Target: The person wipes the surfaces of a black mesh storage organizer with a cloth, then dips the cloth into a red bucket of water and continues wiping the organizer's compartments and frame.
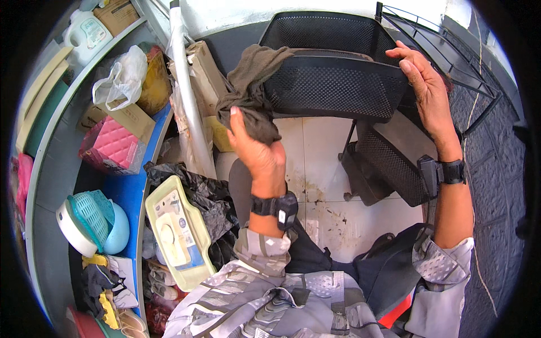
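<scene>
My left hand [260,152] grips a bunched dark brown cloth [247,114], with its loose upper end draped against the left corner of a black metal mesh basket [334,84]. Around the basket's right end, my right hand [427,88] is curled at the rim, thumb on the near side. The basket sits high in front of me, its open top facing up. Below it, at the right, a second black mesh basket [389,160] stands tilted near castor wheels [348,196] on the floor.
Shelves [137,198] at the left hold a pink box [112,143], plastic baskets [95,224] and a white jug [86,31]. A pale plastic tray [181,232] lies on a black bag [211,211]. Dirt marks the tiled floor [325,228]. A black metal rack [448,55] stands by the right wall.
</scene>
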A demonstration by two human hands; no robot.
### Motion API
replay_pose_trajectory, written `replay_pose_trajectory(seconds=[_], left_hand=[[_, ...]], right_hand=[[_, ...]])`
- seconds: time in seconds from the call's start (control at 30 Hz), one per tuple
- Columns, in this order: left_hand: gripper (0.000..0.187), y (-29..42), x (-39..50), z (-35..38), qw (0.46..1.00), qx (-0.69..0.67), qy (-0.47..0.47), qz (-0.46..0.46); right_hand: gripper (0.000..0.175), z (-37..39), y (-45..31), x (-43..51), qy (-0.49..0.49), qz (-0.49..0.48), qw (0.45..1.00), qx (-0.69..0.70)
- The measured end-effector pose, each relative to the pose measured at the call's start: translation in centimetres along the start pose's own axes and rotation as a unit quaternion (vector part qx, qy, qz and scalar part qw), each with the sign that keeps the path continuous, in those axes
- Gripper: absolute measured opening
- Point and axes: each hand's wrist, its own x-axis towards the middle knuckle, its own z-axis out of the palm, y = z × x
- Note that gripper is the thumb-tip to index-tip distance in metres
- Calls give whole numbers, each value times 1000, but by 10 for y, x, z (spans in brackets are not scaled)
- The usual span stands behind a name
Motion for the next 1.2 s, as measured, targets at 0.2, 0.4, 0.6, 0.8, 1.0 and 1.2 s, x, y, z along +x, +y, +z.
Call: replay_pose_trajectory(seconds=[0.2, 0.4, 0.6, 0.8, 1.0, 1.2], left_hand=[[55, 80, 6, -22, 925, -288, -176, -175], [58, 132, 10, -18, 895, -331, -278, -111], [64, 157, 24, -51, 898, -253, -338, -125], [61, 112, -35, -92, 920, -201, -178, -284], [51, 55, -89, -65, 856, -164, 13, -490], [44, -2, -95, -61, 840, -121, 70, -524]], right_hand=[[38, 0, 2, -11, -30, -6, 999, -28], [38, -9, -2, -18, -14, -14, 996, -86], [53, -22, -13, -44, -2, -4, 992, -124], [47, -24, -31, -117, 114, 61, 991, -43], [53, -60, -17, -206, 339, 281, 892, 100], [77, -42, 0, -255, 323, 486, 804, 117]])
